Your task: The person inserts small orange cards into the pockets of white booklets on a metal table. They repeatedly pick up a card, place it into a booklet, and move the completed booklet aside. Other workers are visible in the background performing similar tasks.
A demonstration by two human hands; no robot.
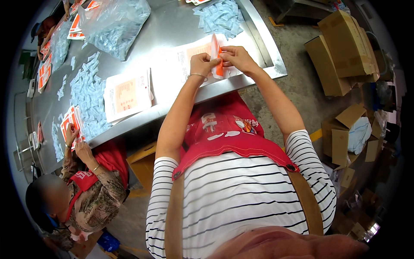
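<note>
Between my two hands, at the table's near right corner, an orange and white packaging pouch (217,60) stands on edge. My left hand (202,65) pinches its left side with thumb and fingers. On the other side my right hand (239,58) has its fingertips and thumb closed on the pouch near its opening. Whether anything is inside the pouch cannot be seen. Beneath lie flat white and orange pouches (185,56). Just beyond my hands is a heap of small pale blue sachets (219,18).
The metal table (168,26) has a raised rim. To the left are a stack of pouches (127,97), more loose sachets (88,86) and a clear bag of sachets (114,30). A co-worker (95,185) handles pouches at lower left. Cardboard boxes (345,47) stand on the right.
</note>
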